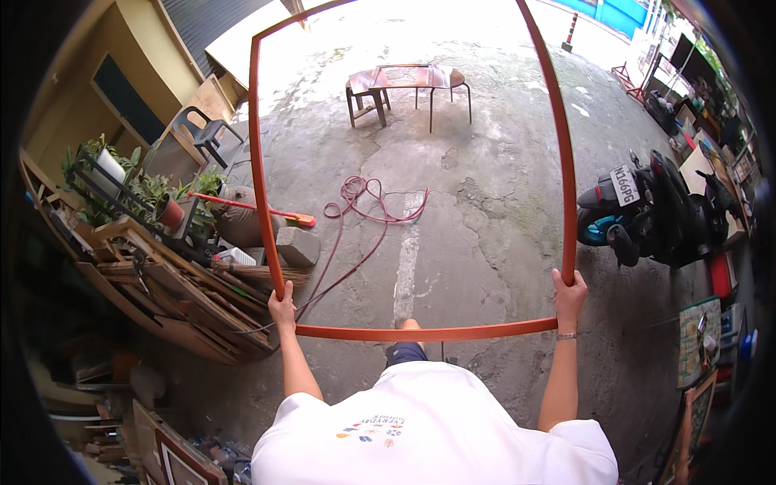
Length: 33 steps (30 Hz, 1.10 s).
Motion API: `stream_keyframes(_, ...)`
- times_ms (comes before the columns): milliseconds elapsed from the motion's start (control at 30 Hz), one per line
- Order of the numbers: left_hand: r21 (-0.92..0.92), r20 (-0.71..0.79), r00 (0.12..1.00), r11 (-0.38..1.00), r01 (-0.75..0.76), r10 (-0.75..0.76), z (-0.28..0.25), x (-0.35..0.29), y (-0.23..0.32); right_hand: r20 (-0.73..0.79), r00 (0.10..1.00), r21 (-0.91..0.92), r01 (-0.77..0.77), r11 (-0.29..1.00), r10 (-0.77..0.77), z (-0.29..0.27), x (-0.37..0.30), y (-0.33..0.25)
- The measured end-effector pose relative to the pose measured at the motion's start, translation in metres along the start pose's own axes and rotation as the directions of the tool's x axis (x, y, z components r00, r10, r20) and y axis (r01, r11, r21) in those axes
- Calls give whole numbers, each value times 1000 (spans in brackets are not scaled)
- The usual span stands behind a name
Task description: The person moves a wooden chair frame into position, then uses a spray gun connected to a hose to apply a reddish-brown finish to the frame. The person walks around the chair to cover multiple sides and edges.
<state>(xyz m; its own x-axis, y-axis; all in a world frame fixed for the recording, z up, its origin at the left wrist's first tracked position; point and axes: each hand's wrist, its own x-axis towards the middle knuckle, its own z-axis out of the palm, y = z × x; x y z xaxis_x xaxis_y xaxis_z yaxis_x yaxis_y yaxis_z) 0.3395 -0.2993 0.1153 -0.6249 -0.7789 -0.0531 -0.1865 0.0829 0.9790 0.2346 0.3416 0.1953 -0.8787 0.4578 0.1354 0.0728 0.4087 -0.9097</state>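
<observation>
White tee (pixel 436 428) is seen closest in the head view. Big reddish-orange frame (pixel 428 333) is held out front, gripped near its bottom corners by the left hand (pixel 283 308) and right hand (pixel 571 297); dark motorbike (pixel 663 214) is parked off right.

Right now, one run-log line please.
left hand: gripping orange frame near lower-left corner | right hand: gripping near lower-right corner | scene: black motorbike at right

Cracked concrete (pixel 501 242), a parked motorcycle (pixel 667 218), stacked wood (pixel 174 283) and potted plants (pixel 158 190) show this is an outdoor yard
</observation>
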Motion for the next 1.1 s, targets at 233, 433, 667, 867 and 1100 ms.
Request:
stream_keyframes(233, 58, -111, 981, 984, 169, -162, 169, 183, -48, 122, 984, -153, 149, 977, -131, 226, 250, 51)
stream_keyframes(433, 166, -121, 975, 965, 204, -185, 312, 378, -6, 170, 985, -136, 3, 991, 20, 401, 448, -3)
stream_keyframes(667, 286, 10, 985, 944, 164, -175, 451, 593, 53, 186, 951, -93, -232, 968, 246, 565, 618, 1)
stream_keyframes(867, 482, 78, 995, 872, -91, 61, 631, 788, 32, 191, 928, -96, -306, 947, 319, 734, 799, 61)
stream_keyframes(1100, 560, -85, 964, 789, 254, -250, 798, 1017, -15, 156, 920, -172, -334, 927, 360, 949, 959, 136)
